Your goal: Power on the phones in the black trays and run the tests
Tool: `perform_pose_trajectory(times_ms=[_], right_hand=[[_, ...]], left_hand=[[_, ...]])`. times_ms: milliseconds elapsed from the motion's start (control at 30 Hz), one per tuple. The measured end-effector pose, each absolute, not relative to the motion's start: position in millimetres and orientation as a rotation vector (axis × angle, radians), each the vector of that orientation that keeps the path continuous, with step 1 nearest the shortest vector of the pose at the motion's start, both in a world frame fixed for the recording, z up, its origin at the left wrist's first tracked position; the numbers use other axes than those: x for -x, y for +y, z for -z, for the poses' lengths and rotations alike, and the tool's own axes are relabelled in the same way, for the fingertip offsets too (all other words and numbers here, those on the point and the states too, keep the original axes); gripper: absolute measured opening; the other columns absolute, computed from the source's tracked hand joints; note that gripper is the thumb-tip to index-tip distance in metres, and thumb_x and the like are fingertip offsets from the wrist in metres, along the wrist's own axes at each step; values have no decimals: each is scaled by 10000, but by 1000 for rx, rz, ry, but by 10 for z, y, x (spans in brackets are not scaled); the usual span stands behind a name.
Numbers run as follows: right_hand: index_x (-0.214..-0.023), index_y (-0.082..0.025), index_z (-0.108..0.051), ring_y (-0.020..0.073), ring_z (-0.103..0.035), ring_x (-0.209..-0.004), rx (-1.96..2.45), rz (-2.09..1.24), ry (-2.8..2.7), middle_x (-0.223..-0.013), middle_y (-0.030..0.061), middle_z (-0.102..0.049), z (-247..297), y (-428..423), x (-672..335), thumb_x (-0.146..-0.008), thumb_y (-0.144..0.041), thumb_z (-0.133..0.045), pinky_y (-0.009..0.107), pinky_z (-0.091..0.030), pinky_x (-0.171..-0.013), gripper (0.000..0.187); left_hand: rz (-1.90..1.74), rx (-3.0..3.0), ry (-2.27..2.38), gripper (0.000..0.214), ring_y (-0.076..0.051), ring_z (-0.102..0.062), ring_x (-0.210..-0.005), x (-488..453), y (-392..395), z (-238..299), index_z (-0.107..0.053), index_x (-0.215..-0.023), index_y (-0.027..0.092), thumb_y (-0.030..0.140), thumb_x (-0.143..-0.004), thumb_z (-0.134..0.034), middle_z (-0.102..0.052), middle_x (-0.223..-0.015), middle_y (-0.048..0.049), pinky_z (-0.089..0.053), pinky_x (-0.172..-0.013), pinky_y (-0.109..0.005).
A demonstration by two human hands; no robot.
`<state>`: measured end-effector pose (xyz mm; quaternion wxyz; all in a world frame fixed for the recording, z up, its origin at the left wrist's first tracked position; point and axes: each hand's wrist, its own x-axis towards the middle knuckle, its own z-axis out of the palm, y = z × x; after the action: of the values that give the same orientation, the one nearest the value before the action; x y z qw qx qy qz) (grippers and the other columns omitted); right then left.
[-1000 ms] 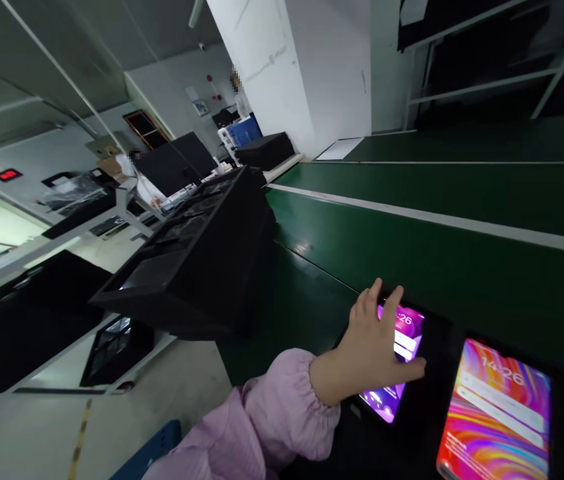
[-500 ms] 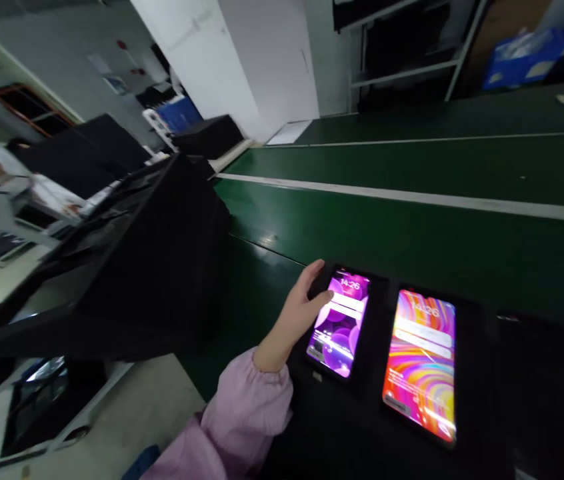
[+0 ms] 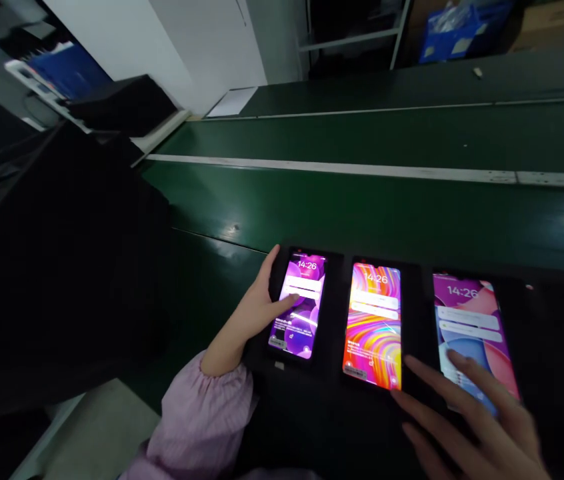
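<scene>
Three lit phones lie face up in a row in a black tray (image 3: 312, 393), each showing 14:26. My left hand (image 3: 258, 300) is at the leftmost, purple phone (image 3: 307, 327). Its thumb reaches over that screen and a stretched finger runs along the tray's left edge; the other fingers are hidden. The middle phone (image 3: 373, 337) has an orange and yellow swirl. My right hand (image 3: 482, 427) hovers with fingers spread, low between the middle phone and the pink and blue phone (image 3: 467, 305). It covers part of the latter; I cannot tell whether a fingertip touches the screen.
A green bench top (image 3: 342, 200) with a white strip (image 3: 362, 168) runs behind the tray. To the left stands a large black box shape (image 3: 87, 267). A white sheet (image 3: 233, 102), a blue bin (image 3: 449, 33) and a cardboard box (image 3: 557, 23) are farther back.
My view has swung right, so the row sits farther left and the third phone now shows lit. My right hand has come into view. My left hand stays at the purple phone.
</scene>
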<state>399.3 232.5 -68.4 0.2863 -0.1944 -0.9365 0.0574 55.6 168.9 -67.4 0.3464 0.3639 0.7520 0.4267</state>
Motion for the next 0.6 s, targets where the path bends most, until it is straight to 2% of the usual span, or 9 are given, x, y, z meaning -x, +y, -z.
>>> perform_pose_trajectory(times_ms=[67,200,267,333,400,500,600], right_hand=[[-1171,-259,-726,334,-338,-1587,471,-82,-2547,-1373,87,-684,609,2289,-3732,-1056,-289,-529,472,-495,-1043,230],[-1271,-186,-691,473,-176,-1627,617,11,-2605,-1540,178,-548,583,2253,-3585,-1062,-272,-474,677,-392,-1122,313],[-1366,-144,-647,489,-147,-1631,721,13,-2578,-1611,207,-470,586,2245,-3672,-1060,-279,-466,724,-346,-1167,380],[-1416,-154,-627,468,-169,-1635,782,-41,-2527,-1672,180,-407,578,2287,-3850,-1050,-280,-481,695,-333,-1218,414],[-1355,-235,-691,444,-227,-1629,799,-77,-2471,-1666,108,-445,564,2396,-4097,-1023,-243,-511,663,-312,-1261,378],[-1121,-366,-805,419,-289,-1615,748,-26,-2457,-1479,25,-637,561,2621,-4457,-972,-203,-579,660,-302,-1287,317],[-901,-367,-827,416,-323,-1602,622,70,-2534,-1363,26,-704,582,2741,-4588,-981,-233,-584,677,-381,-1238,289]], left_hand=[[-1201,-807,1994,1070,-320,-377,-1585,-584,1743,732,-259,-1666,181,520,-772,-740,-382,-1716,-161,-314,-1314,-491],[-1213,-740,1948,1008,-291,-345,-1604,-585,1788,749,-243,-1664,166,522,-812,-648,-338,-1741,-144,-318,-1312,-443],[-1198,-742,1917,1039,-293,-346,-1603,-561,1775,723,-225,-1673,158,503,-790,-650,-328,-1747,-139,-305,-1318,-431],[-1171,-753,1887,1048,-298,-362,-1595,-535,1752,700,-208,-1687,185,491,-792,-659,-311,-1758,-113,-304,-1320,-438],[-1158,-769,1864,1046,-303,-372,-1590,-521,1731,689,-204,-1697,214,495,-799,-660,-299,-1766,-85,-309,-1321,-449],[-1189,-795,1852,1068,-314,-327,-1611,-534,1712,671,-247,-1694,203,478,-759,-685,-338,-1750,-79,-298,-1327,-431],[-1185,-744,1817,1018,-341,-406,-1568,-576,1698,617,-290,-1689,228,432,-786,-713,-408,-1716,-73,-383,-1290,-441]])
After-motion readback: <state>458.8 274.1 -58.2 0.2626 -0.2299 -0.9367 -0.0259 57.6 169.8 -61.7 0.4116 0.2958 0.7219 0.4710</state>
